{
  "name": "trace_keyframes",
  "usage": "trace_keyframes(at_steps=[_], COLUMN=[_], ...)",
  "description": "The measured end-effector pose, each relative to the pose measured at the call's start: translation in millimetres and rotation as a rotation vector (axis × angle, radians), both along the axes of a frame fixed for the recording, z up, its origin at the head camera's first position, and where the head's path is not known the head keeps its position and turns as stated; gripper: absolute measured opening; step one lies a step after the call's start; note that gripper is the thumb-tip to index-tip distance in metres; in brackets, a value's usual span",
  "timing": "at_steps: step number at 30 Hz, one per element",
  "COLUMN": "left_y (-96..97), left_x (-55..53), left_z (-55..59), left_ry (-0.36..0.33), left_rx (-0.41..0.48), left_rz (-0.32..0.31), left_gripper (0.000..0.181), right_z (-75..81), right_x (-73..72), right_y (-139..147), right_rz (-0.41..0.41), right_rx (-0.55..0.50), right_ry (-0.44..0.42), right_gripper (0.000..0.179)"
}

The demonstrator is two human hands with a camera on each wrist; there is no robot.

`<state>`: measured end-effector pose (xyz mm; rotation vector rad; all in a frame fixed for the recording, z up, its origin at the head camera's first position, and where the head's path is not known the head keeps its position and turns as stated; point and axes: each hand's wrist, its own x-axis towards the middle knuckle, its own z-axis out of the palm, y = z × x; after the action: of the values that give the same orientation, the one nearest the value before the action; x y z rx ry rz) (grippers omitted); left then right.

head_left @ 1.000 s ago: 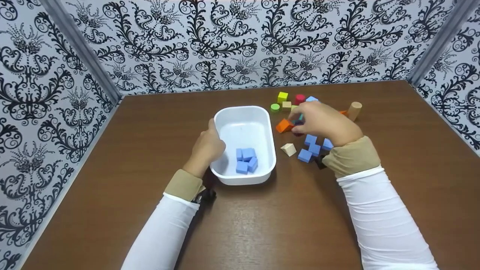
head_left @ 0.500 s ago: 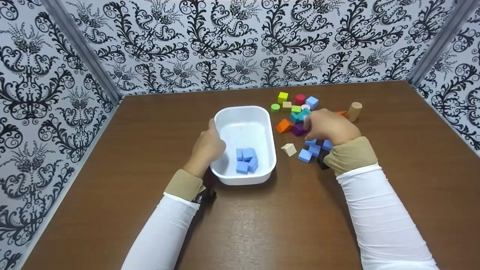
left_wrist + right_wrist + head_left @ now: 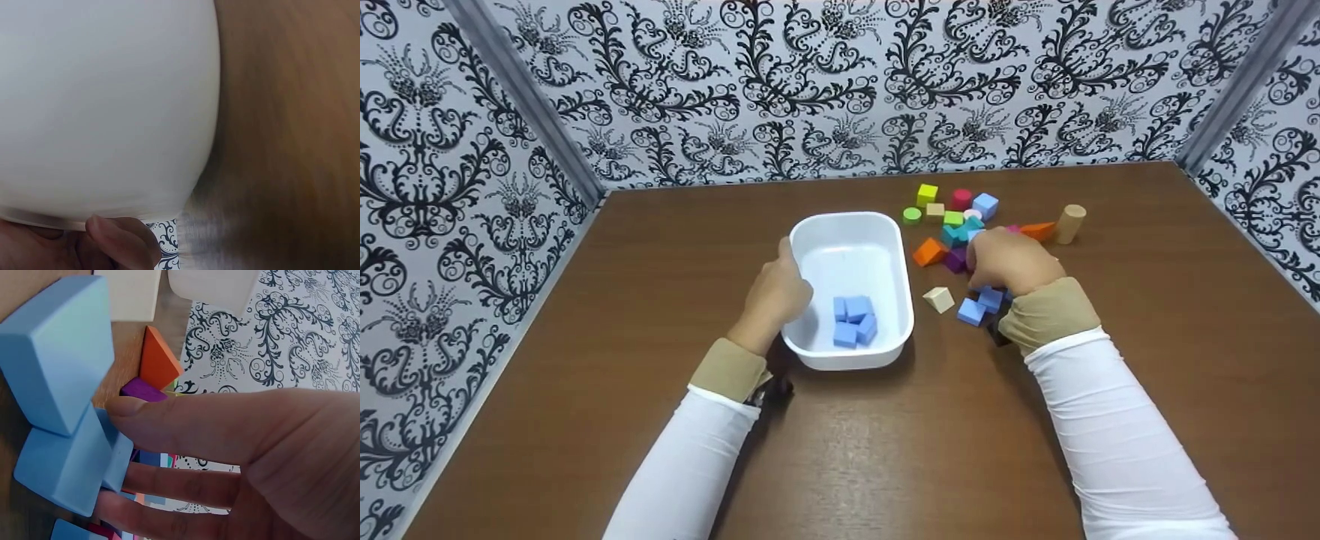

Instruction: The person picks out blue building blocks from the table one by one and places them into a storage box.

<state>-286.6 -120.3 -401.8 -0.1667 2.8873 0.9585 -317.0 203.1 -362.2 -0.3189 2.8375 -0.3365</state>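
L hand [image 3: 776, 289]: clamped on L side of white plastic tub [image 3: 847, 255], digits at its rim per L wrist cam.
Tub: approx. midway btw L & R edges of brown wood-look tabletop [image 3: 697, 247], set off from back edge.
In tub: 4 light-blue blocks [image 3: 857, 308] visible, bunched at near end.
R hand [image 3: 1012, 261]: apart from L, to R of tub; thumb & fingertips on opp. sides of a small light-blue block [image 3: 117, 461], pinching it; can't tell if lifted.
Nr side of R hand: two loose light-blue blocks [image 3: 971, 311], touching; more blue part-hidden by cuff.
Btw tub & loose blues: unpainted triangular prism [image 3: 939, 300].
L of R fingertips: purple block [image 3: 955, 259], w/ orange triangular block [image 3: 930, 252] beside it; teal blocks [image 3: 952, 235] just behind.
Twd back edge: yellow cube [image 3: 927, 195], red cylinder [image 3: 961, 199], light-blue cube [image 3: 985, 205]; in front, green disc [image 3: 912, 216], tan block [image 3: 935, 211], lime-green block [image 3: 953, 218].
Twd back R corner: orange wedge [image 3: 1037, 232] beside upright plain-wood cylinder [image 3: 1070, 224].
Arms: white sleeves [image 3: 682, 465] w/ tan cuffs [image 3: 731, 369].
Behind back edge: white wall [image 3: 847, 90] w/ black scroll pattern.
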Motion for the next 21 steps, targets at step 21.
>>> trace_keyframes(at_steps=[21], left_y=[-1.7], left_x=[-1.6], left_z=[-0.8], left_ry=[0.008], left_rx=[-0.012], left_rz=[-0.004], left_gripper=[0.083], right_z=[-6.9], right_x=[-5.2], right_y=[1.7], right_rz=[0.011], right_rx=[0.001], right_ry=[0.027], right_gripper=[0.007])
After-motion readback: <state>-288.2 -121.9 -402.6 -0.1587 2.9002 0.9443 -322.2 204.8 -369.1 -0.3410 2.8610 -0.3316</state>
